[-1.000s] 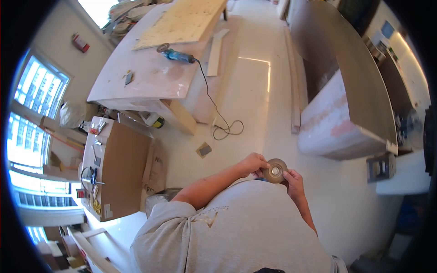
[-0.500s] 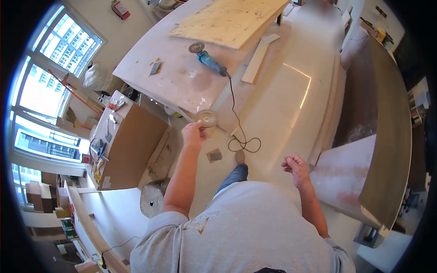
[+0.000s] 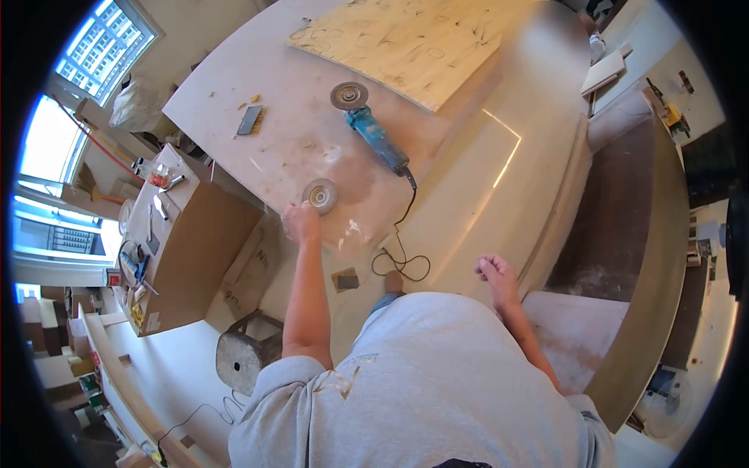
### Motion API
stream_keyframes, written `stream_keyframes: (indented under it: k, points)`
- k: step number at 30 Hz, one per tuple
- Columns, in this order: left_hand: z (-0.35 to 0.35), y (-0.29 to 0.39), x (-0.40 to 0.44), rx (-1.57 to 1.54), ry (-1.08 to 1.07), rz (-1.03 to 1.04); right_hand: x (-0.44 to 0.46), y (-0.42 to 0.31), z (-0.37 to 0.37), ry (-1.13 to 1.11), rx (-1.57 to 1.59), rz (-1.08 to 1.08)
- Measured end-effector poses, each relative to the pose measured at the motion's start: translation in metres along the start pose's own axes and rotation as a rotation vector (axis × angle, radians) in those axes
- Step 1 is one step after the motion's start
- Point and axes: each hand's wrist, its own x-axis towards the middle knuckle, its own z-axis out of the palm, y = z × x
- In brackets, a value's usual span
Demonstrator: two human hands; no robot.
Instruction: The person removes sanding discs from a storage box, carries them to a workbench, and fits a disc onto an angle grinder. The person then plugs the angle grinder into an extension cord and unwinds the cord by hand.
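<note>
My left hand [image 3: 299,223] is closed on the rim of a round grinding disc [image 3: 320,196], just over the near edge of the pale, dusty table [image 3: 273,168]. A blue angle grinder [image 3: 377,140] lies on that table, to the right of the disc and farther away. It has a disc [image 3: 349,96] at its far end, and its black cord [image 3: 408,204] runs down off the table. My right hand [image 3: 498,277] is raised at the right, away from the table, fingers curled, with nothing visible in them.
A plywood sheet [image 3: 406,47] covers the table's far part. A small grey pad [image 3: 250,120] lies on the left. Tools rest on a cardboard box [image 3: 199,253]; a stool [image 3: 242,363] stands nearer. Cord loops [image 3: 402,267] and another pad [image 3: 345,280] lie near my foot. A curved panel [image 3: 651,257] stands right.
My view has shifted closer to the table. My left hand has carried the disc forward and left over the tabletop. My right hand stays raised and curled.
</note>
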Motion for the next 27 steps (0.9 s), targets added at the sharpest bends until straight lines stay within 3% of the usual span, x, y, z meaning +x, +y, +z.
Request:
stream_keyframes:
  k: [2,8,11,19,21,27]
  points:
    - [-0.016,0.029,-0.001,0.078,0.074,0.081,0.030,-0.019,0.016,-0.072,-0.014,-0.028]
    - [0.024,0.064,0.035,-0.459,-0.383,-0.069,0.125,-0.061,0.059,-0.319,-0.058,-0.056]
    - [0.028,0.138,0.036,-0.666,-0.495,-0.235,0.179,-0.089,0.081,-0.432,-0.077,-0.060]
    - [0.081,0.222,0.065,-0.735,-0.483,-0.413,0.353,-0.176,0.158,-0.670,-0.021,-0.148]
    - [0.091,0.229,0.066,-0.721,-0.461,-0.434,0.377,-0.212,0.185,-0.644,-0.055,-0.004]
    - [0.092,0.239,0.057,-0.784,-0.389,-0.497,0.422,-0.222,0.245,-0.794,0.052,0.153]
